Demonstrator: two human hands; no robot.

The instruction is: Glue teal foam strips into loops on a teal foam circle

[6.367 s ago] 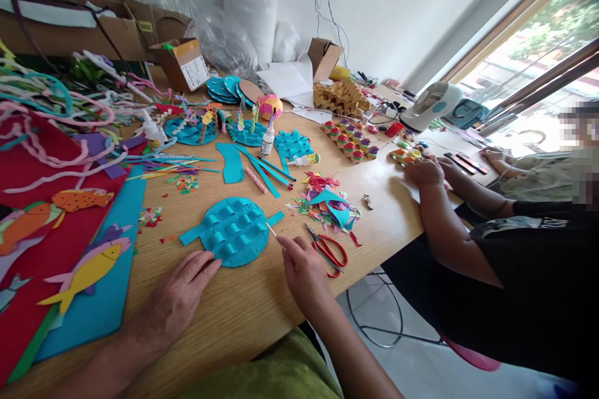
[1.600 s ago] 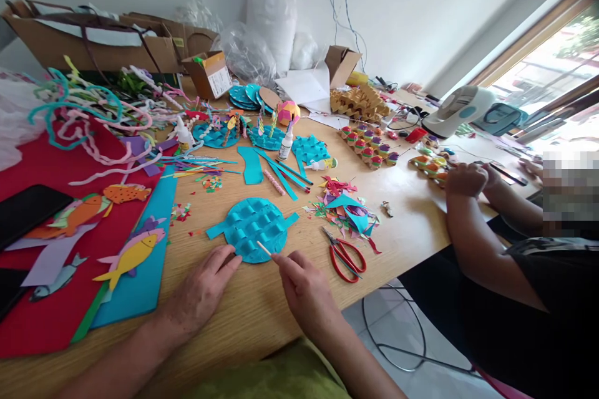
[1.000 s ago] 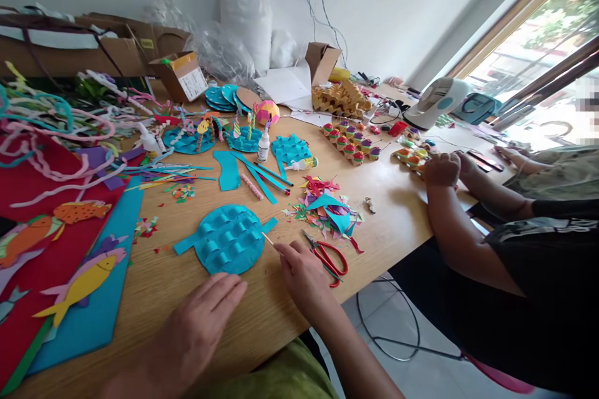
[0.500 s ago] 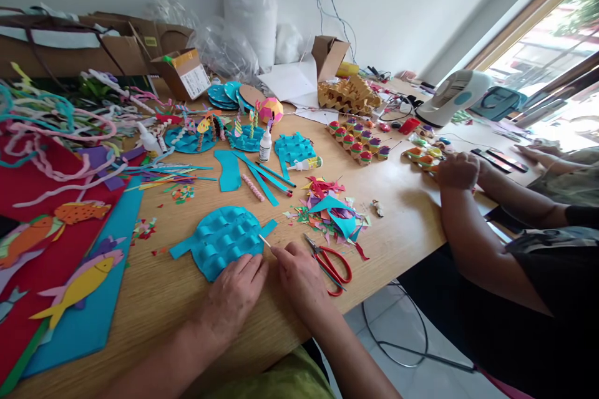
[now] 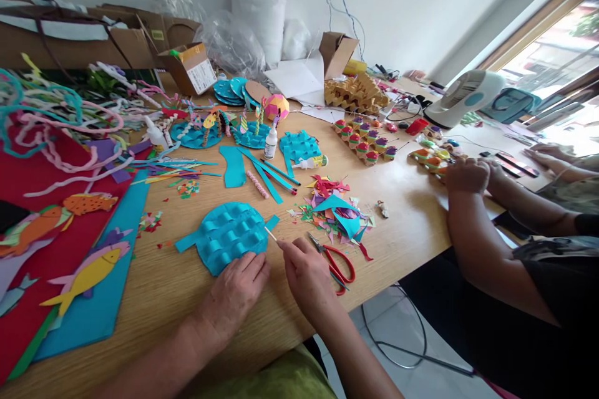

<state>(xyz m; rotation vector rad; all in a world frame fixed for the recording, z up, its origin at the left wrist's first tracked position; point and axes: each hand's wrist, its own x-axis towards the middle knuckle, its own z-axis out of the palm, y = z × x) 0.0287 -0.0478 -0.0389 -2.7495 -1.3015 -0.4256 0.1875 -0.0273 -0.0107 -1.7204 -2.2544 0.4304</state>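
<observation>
A round blue paper piece (image 5: 230, 232) with raised, looped woven strips lies on the table in front of me. My left hand (image 5: 239, 290) rests flat on its near edge, fingers stretched out. My right hand (image 5: 306, 271) pinches a thin white stick (image 5: 270, 234), whose tip is at the right edge of the round piece, near a blue strip end (image 5: 272, 222) that sticks out. Whether the tip touches the paper I cannot tell. Beside my right hand lie red-handled scissors (image 5: 341, 265). Behind them is a heap of coloured paper scraps (image 5: 344, 215).
Glue bottles (image 5: 270, 142), blue strips (image 5: 262, 174) and finished-looking blue pieces (image 5: 299, 144) lie farther back. Paper fish (image 5: 91, 271) lie on coloured sheets at left. At right, a co-worker's hands (image 5: 468, 174) are by an egg-carton piece (image 5: 428, 161). A white fan (image 5: 463, 96) stands behind.
The view has shifted slightly. The stick's tip has drawn back a little from the round piece's right edge, with my right hand. My left hand stays on the near edge.
</observation>
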